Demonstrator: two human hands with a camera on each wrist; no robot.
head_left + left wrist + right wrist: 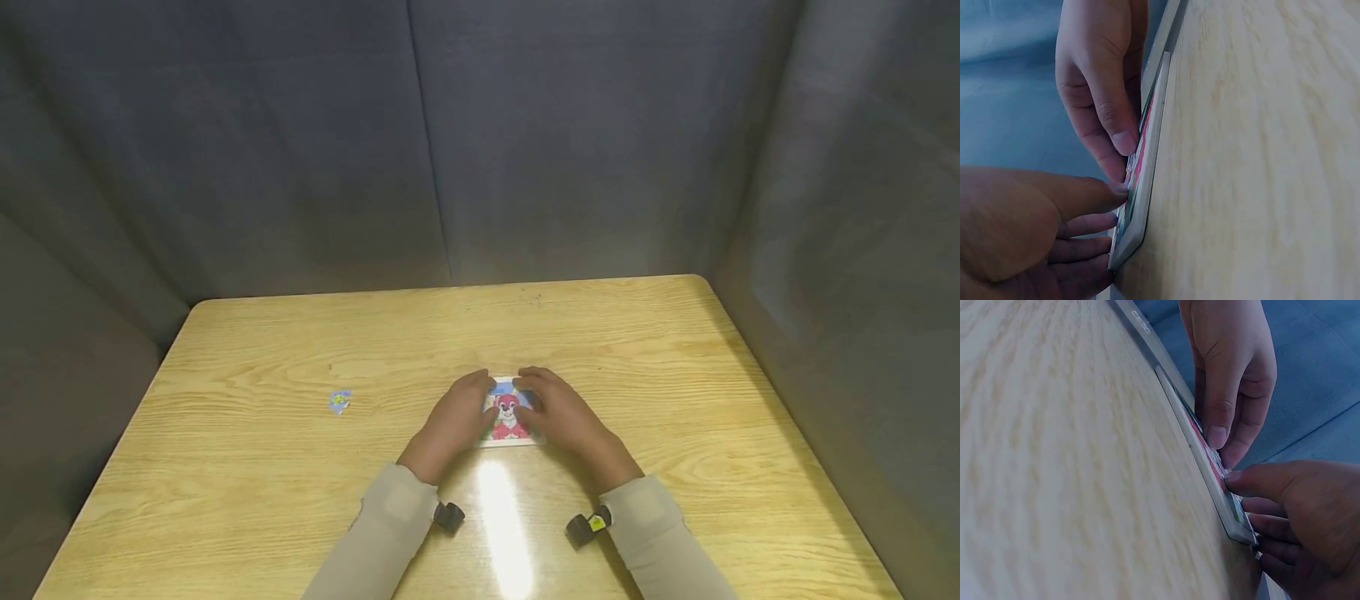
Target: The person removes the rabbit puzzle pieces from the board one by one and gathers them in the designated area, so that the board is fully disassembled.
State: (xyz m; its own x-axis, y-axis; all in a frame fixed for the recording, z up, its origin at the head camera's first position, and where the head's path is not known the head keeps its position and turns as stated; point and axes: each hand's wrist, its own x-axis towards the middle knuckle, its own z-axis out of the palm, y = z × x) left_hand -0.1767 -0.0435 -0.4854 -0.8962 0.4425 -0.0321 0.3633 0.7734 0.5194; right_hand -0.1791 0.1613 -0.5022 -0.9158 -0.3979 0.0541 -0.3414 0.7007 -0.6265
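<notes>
Wood-grain table (240, 467), white-edged picture board (508, 417), pink cartoon animal (509, 429) against blue.

The board (507, 410) had a white border (512, 443) and a pink-and-white animal (507, 427). Left of the board, the scrap (340, 401) was blue-and-yellow; around the board, the desk (247, 500) was grained yellow-brown; behind, the curtain (300, 167) was grey.

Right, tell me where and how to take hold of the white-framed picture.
Best by the white rim at its two sides: left hand from the left, right hand from the right. The framed picture lies flat on the table, so its underside looks hard to reach, but the rim's outer edge stands above the wood, giving something to squeeze.
</notes>
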